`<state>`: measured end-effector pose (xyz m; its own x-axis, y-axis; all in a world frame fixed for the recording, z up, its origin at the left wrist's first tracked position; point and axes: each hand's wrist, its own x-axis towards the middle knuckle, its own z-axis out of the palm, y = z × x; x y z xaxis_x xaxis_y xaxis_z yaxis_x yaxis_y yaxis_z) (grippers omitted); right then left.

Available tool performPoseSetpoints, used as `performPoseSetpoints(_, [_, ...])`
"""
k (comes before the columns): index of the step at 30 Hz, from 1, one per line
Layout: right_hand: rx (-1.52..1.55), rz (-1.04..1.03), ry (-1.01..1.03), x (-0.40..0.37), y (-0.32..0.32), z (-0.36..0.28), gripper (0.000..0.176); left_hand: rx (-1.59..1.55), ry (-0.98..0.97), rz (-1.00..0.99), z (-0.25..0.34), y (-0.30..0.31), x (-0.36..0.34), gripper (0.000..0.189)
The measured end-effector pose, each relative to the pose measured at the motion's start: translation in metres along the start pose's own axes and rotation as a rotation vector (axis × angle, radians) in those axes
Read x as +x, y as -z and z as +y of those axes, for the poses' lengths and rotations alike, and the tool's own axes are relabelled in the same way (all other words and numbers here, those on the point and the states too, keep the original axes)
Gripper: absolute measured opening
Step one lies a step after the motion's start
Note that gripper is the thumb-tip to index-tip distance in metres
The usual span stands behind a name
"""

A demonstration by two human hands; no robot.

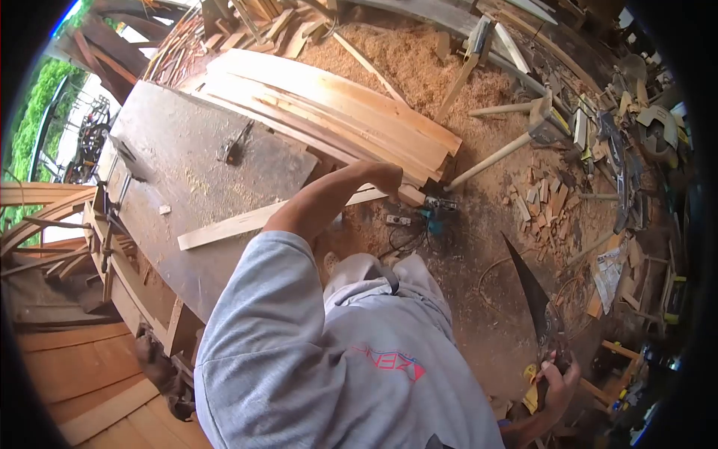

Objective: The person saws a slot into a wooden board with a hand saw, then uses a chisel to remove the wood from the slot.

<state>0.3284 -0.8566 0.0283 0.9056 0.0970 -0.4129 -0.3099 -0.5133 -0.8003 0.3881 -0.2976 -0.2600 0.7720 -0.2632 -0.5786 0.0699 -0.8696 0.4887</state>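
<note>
My left hand [385, 178] reaches forward, closed around a narrow wooden board [247, 230] near its right end. The board lies slanting, its left part resting on the worn tabletop [179, 142]. Out to my right and low, my right hand [557, 378] is wrapped round the handle of a handsaw [529, 288]. The saw's dark, tapered blade points forward, well apart from the board. Just beyond my left hand, a teal power tool [435, 218] stands on the floor beside a power strip [399, 220].
Wide planks [329, 97] lie stacked ahead, past the tabletop. Sawdust [396, 56] covers the ground behind them. To the right are a heap of wood offcuts [550, 206] and leaning poles [493, 157]. A small dark tool [235, 144] rests on the tabletop.
</note>
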Motion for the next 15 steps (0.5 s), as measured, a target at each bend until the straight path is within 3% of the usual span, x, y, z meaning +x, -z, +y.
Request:
performPoseSetpoints(2, [-0.112,-0.002,-0.024,-0.007,-0.004,-0.023,0.031,0.06,-0.146,0.177,-0.032,-0.053,0.001,0.034])
performPoseSetpoints(4, [-0.111,0.065,0.074,-0.014,-0.014,-0.054,0.035,0.054,-0.128,0.21,-0.024,-0.066,-0.022,0.032])
performPoseSetpoints(6, [-0.23,0.032,0.082,-0.017,-0.011,-0.089,0.044,-0.163,-0.039,0.374,-0.02,-0.069,-0.057,0.031])
performPoseSetpoints(8, [-0.542,0.06,0.321,-0.007,0.001,-0.112,0.051,-0.281,-0.062,0.493,-0.019,-0.076,-0.096,0.031])
performPoseSetpoints(9, [-0.433,0.028,0.271,-0.017,-0.03,-0.149,0.05,-0.365,-0.07,0.724,-0.027,-0.082,-0.112,0.029])
performPoseSetpoints(10, [-0.475,0.079,0.363,-0.019,-0.024,-0.159,0.055,-0.441,-0.076,0.956,-0.037,-0.089,-0.131,0.028])
performPoseSetpoints(12, [-0.774,-0.091,0.414,-0.024,0.027,-0.193,0.058,-0.531,0.212,1.168,-0.064,-0.102,-0.182,0.033])
performPoseSetpoints(13, [-0.895,-0.036,0.603,-0.029,0.068,-0.202,0.05,-0.375,0.332,1.379,-0.081,-0.115,-0.208,0.029])
performPoseSetpoints(15, [-1.018,0.124,0.882,-0.046,0.092,-0.221,0.042,-0.391,0.714,1.553,-0.105,-0.147,-0.257,0.024])
